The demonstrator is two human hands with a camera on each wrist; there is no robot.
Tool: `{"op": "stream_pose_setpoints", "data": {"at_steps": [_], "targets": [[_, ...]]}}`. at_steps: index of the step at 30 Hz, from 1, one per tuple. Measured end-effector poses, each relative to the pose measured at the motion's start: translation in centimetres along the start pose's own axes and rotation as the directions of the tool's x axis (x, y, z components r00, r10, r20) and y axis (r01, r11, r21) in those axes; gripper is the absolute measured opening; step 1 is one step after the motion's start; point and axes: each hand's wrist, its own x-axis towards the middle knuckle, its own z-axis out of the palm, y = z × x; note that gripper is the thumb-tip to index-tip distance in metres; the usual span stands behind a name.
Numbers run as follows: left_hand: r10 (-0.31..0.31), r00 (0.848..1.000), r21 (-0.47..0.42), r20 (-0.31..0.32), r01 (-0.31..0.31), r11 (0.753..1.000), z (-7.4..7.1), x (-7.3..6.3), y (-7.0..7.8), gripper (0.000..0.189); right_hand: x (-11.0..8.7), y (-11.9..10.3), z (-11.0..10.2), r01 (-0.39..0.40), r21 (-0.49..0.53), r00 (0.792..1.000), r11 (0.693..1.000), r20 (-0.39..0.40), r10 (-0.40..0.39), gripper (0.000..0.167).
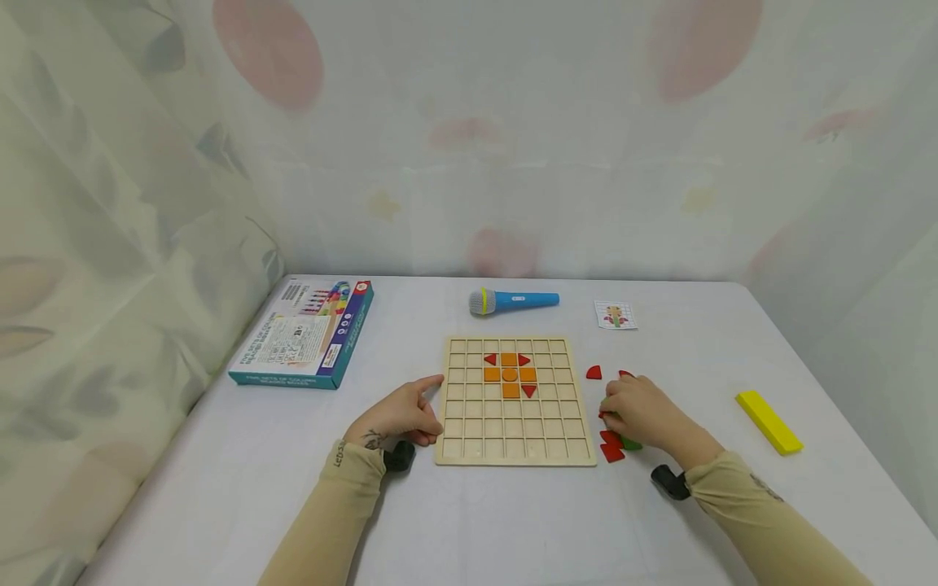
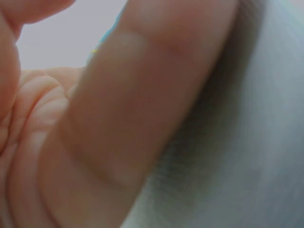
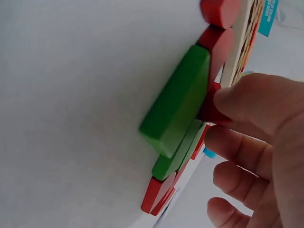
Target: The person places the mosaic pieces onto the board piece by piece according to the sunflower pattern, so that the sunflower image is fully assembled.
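Observation:
A wooden grid board (image 1: 476, 450) lies on the table before me. Orange squares (image 1: 510, 391), an orange disc (image 1: 509, 374) and red triangles (image 1: 529, 391) fill some of its upper cells. At its left edge is my left hand (image 1: 397, 413), index finger extended to the rim. My right hand (image 1: 648, 411) is right of the board, among loose pieces. Between its thumb and fingers it pinches a red block (image 3: 212, 105), partly hidden by the thumb. Green blocks (image 3: 183, 99) and red blocks (image 3: 157, 192) lie close beside those fingers.
A blue toy microphone (image 1: 523, 300) lies behind the board, and a small picture card (image 1: 615, 315) is to its right. The game box (image 1: 293, 334) rests at back left. A yellow bar (image 1: 769, 422) lies at far right. One red quarter-round piece (image 1: 593, 373) sits near the board's right edge.

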Motion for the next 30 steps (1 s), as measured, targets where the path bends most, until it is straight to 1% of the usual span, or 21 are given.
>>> {"op": "stream_pose_setpoints", "data": {"at_steps": [7,10,12,14,15,17,18,20,22,24,27,30], "targets": [[0.001,1.000,-0.014,-0.004,-0.001,1.000,0.1,0.0,0.0,0.093,0.9,0.1,0.4,0.014,-0.024,1.000,1.000,0.001,-0.014,0.006],[0.003,1.000,-0.011,-0.004,-0.003,1.000,0.1,0.0,0.0,0.093,1.2,0.3,0.4,0.008,-0.078,1.000,0.997,0.007,-0.008,0.007],[0.002,1.000,-0.010,-0.004,-0.002,1.000,0.1,-0.1,0.0,0.093,1.3,0.3,0.3,-0.016,-0.101,1.000,0.995,0.005,0.017,0.007],[0.005,1.000,-0.002,-0.004,-0.005,1.000,0.1,-0.1,0.1,0.092,1.5,0.3,-0.1,-0.061,-0.102,0.998,0.993,0.001,0.062,0.008],[0.006,1.000,-0.001,-0.003,-0.006,1.000,0.1,-0.1,0.1,0.092,1.5,0.3,-0.2,-0.088,-0.080,0.996,0.993,-0.010,0.087,0.007],[0.005,1.000,0.001,-0.003,-0.005,1.000,0.1,-0.1,0.1,0.091,1.7,0.2,-0.6,-0.150,0.023,0.988,0.988,-0.018,0.150,0.006],[0.005,1.000,0.002,-0.004,-0.005,1.000,0.1,-0.1,0.1,0.091,1.9,0.1,-0.9,-0.172,0.088,0.985,0.981,-0.019,0.174,0.004],[0.003,1.000,0.001,-0.007,-0.003,1.000,0.0,-0.1,0.1,0.092,2.4,0.0,-1.3,-0.198,0.229,0.978,0.953,-0.017,0.207,0.004],[0.002,1.000,-0.002,-0.010,-0.002,1.000,0.0,-0.1,0.1,0.092,3.2,-0.3,-1.7,-0.227,0.372,0.971,0.900,0.018,0.238,0.009],[0.000,1.000,-0.006,-0.011,0.000,1.000,0.0,0.0,0.1,0.092,4.2,-0.8,-2.1,-0.249,0.473,0.965,0.845,0.049,0.257,0.013],[-0.004,1.000,-0.018,-0.009,0.004,1.000,0.0,0.0,0.1,0.093,6.0,-1.9,-2.6,-0.276,0.571,0.955,0.773,0.074,0.286,0.016],[-0.011,1.000,-0.032,-0.006,0.011,0.999,0.1,0.1,0.1,0.093,7.8,-3.2,-2.8,-0.268,0.612,0.955,0.744,0.068,0.288,0.014]]}}
